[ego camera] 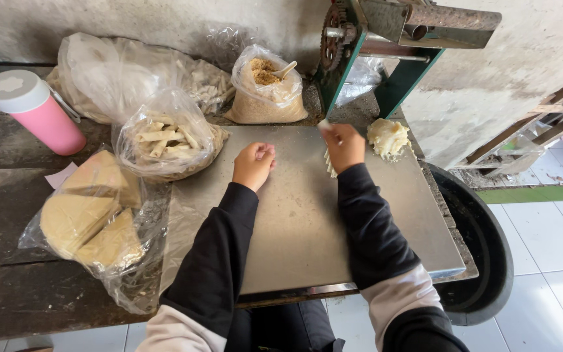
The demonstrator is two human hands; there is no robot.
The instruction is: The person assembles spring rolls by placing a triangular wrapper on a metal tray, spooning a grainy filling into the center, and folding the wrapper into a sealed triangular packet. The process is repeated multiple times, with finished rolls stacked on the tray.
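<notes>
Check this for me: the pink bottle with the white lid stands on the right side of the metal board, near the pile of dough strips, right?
Not quite. In the head view the pink bottle with the white lid stands far left of the metal board, beside the plastic bags; the pile of dough strips is on the right.

We see pink flask, white lid (34, 111), far left | clear bag of rolled pastry sticks (164, 138), left of centre | bag of flat dough rounds (92, 218), near left | bag of brown crumbs with spoon (265, 88), far centre | green geared roller machine (386, 39), far right | black tub (483, 254), near right.
</notes>
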